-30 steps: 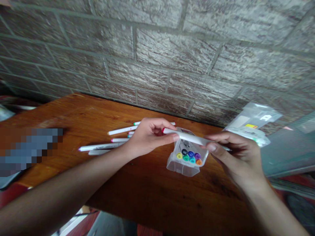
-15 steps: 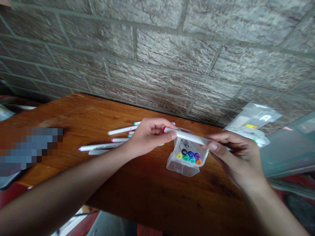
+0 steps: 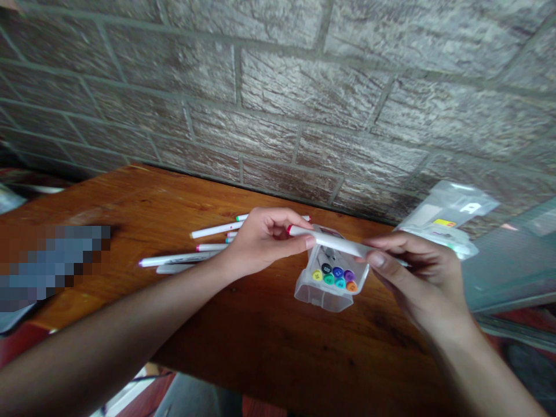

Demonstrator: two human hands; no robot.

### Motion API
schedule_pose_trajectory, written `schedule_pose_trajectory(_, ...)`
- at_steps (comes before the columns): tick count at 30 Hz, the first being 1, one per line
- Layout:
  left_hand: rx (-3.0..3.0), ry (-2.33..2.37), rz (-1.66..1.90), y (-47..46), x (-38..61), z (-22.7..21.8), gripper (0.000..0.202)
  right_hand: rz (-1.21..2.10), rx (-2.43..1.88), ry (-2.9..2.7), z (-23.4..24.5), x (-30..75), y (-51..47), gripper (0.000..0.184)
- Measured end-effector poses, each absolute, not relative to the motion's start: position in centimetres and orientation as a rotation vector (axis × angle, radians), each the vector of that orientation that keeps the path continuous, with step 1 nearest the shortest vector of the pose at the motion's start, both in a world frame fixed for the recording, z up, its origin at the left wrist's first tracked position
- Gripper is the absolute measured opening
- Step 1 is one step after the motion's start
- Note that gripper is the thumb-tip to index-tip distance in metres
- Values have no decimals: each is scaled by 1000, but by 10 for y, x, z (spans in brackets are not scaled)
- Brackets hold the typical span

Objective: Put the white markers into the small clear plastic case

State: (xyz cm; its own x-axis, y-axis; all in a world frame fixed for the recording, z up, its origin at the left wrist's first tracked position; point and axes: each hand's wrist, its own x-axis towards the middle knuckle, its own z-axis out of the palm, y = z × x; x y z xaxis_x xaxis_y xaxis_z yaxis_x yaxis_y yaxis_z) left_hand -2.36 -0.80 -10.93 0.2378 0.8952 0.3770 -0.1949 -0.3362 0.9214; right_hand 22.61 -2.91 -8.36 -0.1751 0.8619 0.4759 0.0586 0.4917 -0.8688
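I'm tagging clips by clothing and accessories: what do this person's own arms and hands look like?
Both forearms are bare, with no sleeve in view. The left hand and right hand wear no gloves, and neither wrist shows a watch or bracelet. No ring is visible, though some fingers are partly hidden.

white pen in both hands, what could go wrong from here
The white pen is pinched by the left hand and right hand, so a slip might drop it. The clear case looks open, so a knock could spill the color-tipped pens inside. Loose pens lie near the left hand, which might brush and roll them.
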Motion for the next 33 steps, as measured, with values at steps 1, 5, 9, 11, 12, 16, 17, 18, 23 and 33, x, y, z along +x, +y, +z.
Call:
schedule_pose_trajectory(1, 1469, 697, 1319, -8, -24, -109, 17, 882, -816, -1593, -83, 226, -29, 14)
schedule_pose_trajectory(5, 1451, 667, 1305, -9, -24, -107, 17, 889, -829, -1585, -82, 226, -30, 11)
schedule_pose_trajectory(9, 1433, 654, 1287, -11, -26, -106, 15, 901, -841, -1570, -83, 226, -31, 11)
schedule_pose_trajectory(11, 1430, 664, 1281, -12, -26, -105, 14, 904, -846, -1565, -84, 226, -30, 11)
schedule_pose_trajectory(12, 1431, 670, 1279, -12, -27, -105, 14, 907, -848, -1563, -84, 226, -30, 11)
schedule_pose_trajectory(16, 1429, 675, 1273, -12, -27, -105, 14, 915, -845, -1562, -85, 228, -30, 11)
schedule_pose_trajectory(17, 1427, 672, 1274, -12, -26, -104, 14, 916, -844, -1562, -85, 228, -30, 11)
schedule_pose_trajectory(18, 1425, 669, 1276, -12, -26, -104, 13, 917, -842, -1562, -85, 228, -30, 11)
schedule_pose_trajectory(23, 1436, 658, 1278, -12, -26, -103, 11, 920, -846, -1566, -85, 228, -30, 10)
schedule_pose_trajectory(33, 1445, 669, 1277, -12, -27, -103, 12, 918, -856, -1553, -85, 229, -30, 12)
